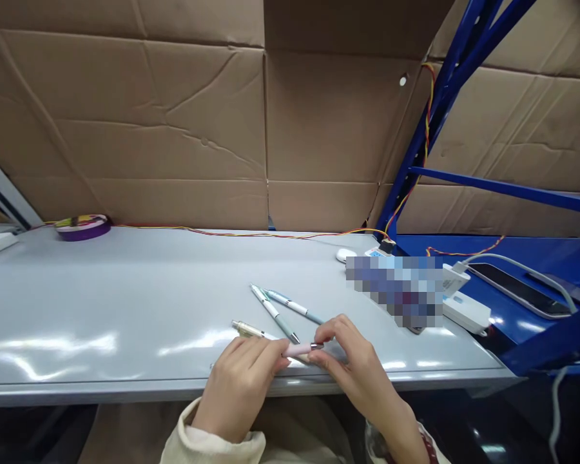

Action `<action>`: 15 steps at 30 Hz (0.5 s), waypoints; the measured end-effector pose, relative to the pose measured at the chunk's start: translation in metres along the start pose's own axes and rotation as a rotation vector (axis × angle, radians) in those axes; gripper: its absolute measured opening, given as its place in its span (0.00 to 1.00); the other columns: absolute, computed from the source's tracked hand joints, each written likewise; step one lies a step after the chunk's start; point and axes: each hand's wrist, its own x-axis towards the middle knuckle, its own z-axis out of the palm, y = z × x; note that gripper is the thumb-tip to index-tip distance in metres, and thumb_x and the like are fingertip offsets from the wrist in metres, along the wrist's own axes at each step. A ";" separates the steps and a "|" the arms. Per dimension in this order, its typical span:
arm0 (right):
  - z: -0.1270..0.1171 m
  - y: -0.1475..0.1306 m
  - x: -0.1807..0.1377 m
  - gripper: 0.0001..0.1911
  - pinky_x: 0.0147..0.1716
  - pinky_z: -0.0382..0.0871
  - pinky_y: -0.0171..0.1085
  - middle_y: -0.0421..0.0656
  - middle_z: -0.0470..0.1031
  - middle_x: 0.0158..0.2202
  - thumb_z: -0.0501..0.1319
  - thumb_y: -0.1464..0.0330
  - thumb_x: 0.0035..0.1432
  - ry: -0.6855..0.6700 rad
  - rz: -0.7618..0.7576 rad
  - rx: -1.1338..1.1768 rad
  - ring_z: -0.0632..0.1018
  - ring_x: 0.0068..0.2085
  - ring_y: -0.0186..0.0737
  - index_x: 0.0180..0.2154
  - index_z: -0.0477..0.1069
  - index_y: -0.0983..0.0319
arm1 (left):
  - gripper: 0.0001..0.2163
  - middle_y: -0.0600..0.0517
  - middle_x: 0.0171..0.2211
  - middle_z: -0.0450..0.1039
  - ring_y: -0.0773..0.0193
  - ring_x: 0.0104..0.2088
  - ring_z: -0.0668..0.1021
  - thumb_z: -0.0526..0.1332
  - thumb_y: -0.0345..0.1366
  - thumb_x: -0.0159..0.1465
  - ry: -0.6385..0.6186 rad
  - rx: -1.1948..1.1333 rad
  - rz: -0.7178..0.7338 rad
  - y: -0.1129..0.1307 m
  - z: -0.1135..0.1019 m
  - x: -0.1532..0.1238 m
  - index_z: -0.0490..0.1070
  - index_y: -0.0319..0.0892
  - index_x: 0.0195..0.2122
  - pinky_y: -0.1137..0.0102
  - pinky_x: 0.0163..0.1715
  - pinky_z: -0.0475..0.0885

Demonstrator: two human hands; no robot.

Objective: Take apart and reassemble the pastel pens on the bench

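Over the front edge of the table, my left hand (246, 377) is closed round the barrel of a pink pen (297, 350). The thumb and forefinger of my right hand (348, 357) pinch the pen's metal tip at its right end. Part of the barrel is hidden under my left fingers. Just beyond my hands lie a green-and-white pen (274, 312) and a blue-and-white pen (294, 305), their left ends close together. A pen with a clear, yellowish end (246, 328) lies partly behind my left hand.
A white power strip (466, 312) with a plugged-in charger (454, 280) stands at the right, beside a blurred-out object (396, 283). A phone (519, 290) lies on the blue shelf. A purple round tin (83, 227) sits back left. Red and yellow wires (251, 233) run along the table's back edge.
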 end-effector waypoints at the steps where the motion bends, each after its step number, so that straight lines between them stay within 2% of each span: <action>1: 0.001 0.000 0.000 0.12 0.32 0.64 0.37 0.42 0.68 0.31 0.52 0.58 0.62 -0.009 0.006 0.006 0.68 0.34 0.39 0.35 0.63 0.59 | 0.09 0.54 0.25 0.73 0.65 0.25 0.74 0.48 0.27 0.66 -0.014 -0.001 -0.011 0.000 0.000 0.000 0.67 0.42 0.37 0.70 0.25 0.64; 4: 0.005 0.000 -0.001 0.20 0.29 0.60 0.37 0.40 0.65 0.25 0.45 0.54 0.63 -0.005 0.008 -0.060 0.66 0.29 0.38 0.28 0.63 0.60 | 0.10 0.53 0.25 0.72 0.64 0.25 0.73 0.48 0.28 0.66 -0.045 -0.026 -0.020 0.003 0.000 -0.001 0.68 0.42 0.37 0.70 0.24 0.64; 6: 0.008 0.000 0.000 0.23 0.26 0.56 0.36 0.39 0.60 0.19 0.42 0.59 0.66 0.005 -0.001 -0.118 0.62 0.25 0.37 0.21 0.59 0.60 | 0.10 0.52 0.26 0.72 0.63 0.27 0.73 0.48 0.29 0.67 -0.058 -0.057 -0.031 0.004 0.001 -0.001 0.68 0.42 0.37 0.70 0.26 0.65; 8: 0.010 0.000 0.001 0.22 0.25 0.55 0.35 0.38 0.58 0.17 0.45 0.63 0.66 0.025 -0.006 -0.119 0.62 0.24 0.36 0.19 0.58 0.60 | 0.10 0.52 0.28 0.73 0.63 0.28 0.73 0.48 0.31 0.67 -0.063 -0.083 -0.059 0.004 0.003 -0.002 0.68 0.43 0.37 0.70 0.27 0.65; 13: 0.006 0.001 0.002 0.08 0.31 0.62 0.35 0.41 0.69 0.29 0.53 0.64 0.63 -0.001 0.019 0.072 0.69 0.32 0.37 0.33 0.65 0.59 | 0.12 0.52 0.25 0.70 0.65 0.25 0.70 0.46 0.33 0.68 -0.043 -0.044 -0.100 -0.001 0.007 -0.006 0.70 0.43 0.37 0.72 0.25 0.62; 15: 0.005 0.001 0.001 0.08 0.33 0.63 0.37 0.42 0.70 0.32 0.55 0.62 0.61 -0.009 0.007 0.102 0.69 0.34 0.39 0.35 0.65 0.59 | 0.13 0.52 0.23 0.69 0.66 0.24 0.70 0.46 0.32 0.68 -0.030 -0.023 -0.089 -0.001 0.008 -0.007 0.70 0.42 0.36 0.73 0.24 0.62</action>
